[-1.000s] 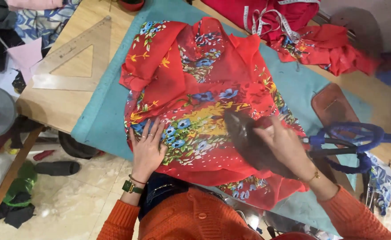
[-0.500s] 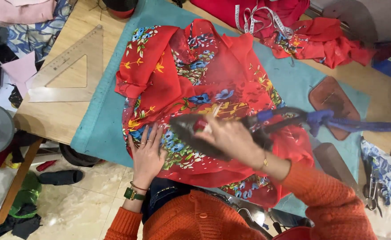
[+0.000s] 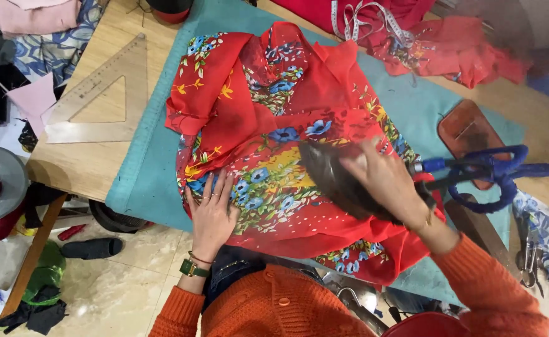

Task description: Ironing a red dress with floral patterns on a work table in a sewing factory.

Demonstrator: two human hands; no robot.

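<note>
A: Where is your left hand (image 3: pixel 212 215)?

B: You have it flat, fingers spread, pressing on the near-left part of the red floral garment (image 3: pixel 274 131). It grasps nothing; the palm only holds the cloth down near the table's near edge.

A: And your right hand (image 3: pixel 384 181)?

B: You have it wrapped over the handle of a dark iron (image 3: pixel 334 178), clenched on it. The iron sits on the garment, its tip pointing towards your left hand, a little way from those fingers.

A: Where does the garment lie?

B: Spread across the teal ironing cloth (image 3: pixel 153 175) that covers the middle of the wooden table (image 3: pixel 81 168). Its near hem reaches the table's near edge by your orange sleeves.

A: What trails from the iron?

B: A blue wrapped cord (image 3: pixel 499 171), looping off towards the right edge. Behind the loop lies a brown iron rest (image 3: pixel 468 131) on the teal cloth.

A: What else is about?

B: A clear plastic set square (image 3: pixel 103 93) on the bare wood at the left end. More red fabric (image 3: pixel 449 50) with a measuring tape (image 3: pixel 365 19) lies bunched at the far right corner. Scissors (image 3: pixel 527 249) lie beside a floral scrap at the right edge.
</note>
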